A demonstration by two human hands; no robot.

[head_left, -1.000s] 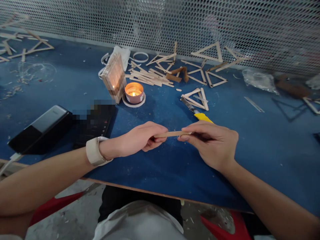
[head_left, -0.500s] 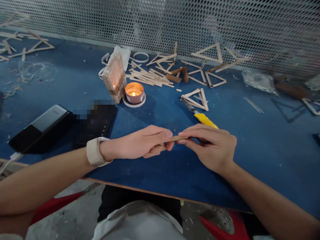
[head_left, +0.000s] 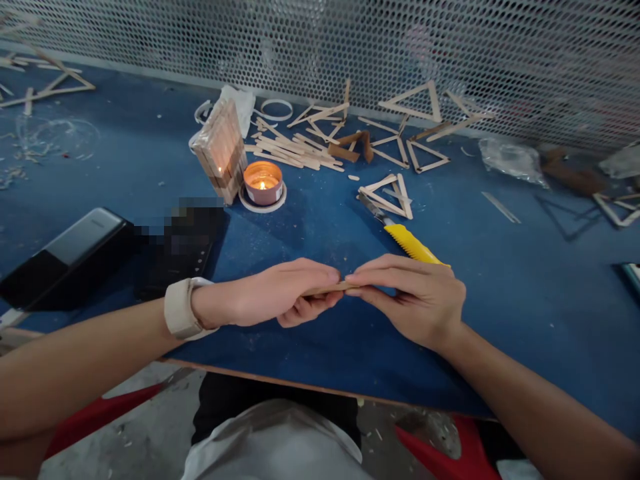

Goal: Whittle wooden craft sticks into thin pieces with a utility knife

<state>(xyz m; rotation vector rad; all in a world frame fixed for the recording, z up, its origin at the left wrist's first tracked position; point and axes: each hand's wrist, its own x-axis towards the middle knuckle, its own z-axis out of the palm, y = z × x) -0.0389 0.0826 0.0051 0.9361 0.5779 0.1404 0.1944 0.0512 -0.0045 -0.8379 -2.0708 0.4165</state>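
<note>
Between my two hands, above the front of the blue table (head_left: 300,353), is a thin wooden stick (head_left: 327,289). My left hand (head_left: 280,292), with a pale band on its wrist, is closed around the stick's left part. My right hand (head_left: 415,293) pinches the stick's right end between thumb and fingers. Just behind my right hand lies a yellow cutter (head_left: 410,244), its blade end touching a small triangle of sticks (head_left: 387,197). A lit candle in a tin (head_left: 263,183) burns beside an upright wrapped stack of sticks (head_left: 223,150).
A phone (head_left: 183,247) and a black power bank (head_left: 70,257) lie at the left. Loose sticks (head_left: 295,152) and stick triangles (head_left: 429,155) lie along the perforated metal screen (head_left: 350,53). Clear plastic wrap (head_left: 513,160) is at the back right.
My left fingers have shifted along the stick, with more of it now under the hand. Both hands stay close together. The view has turned slightly, moving the table items a little left.
</note>
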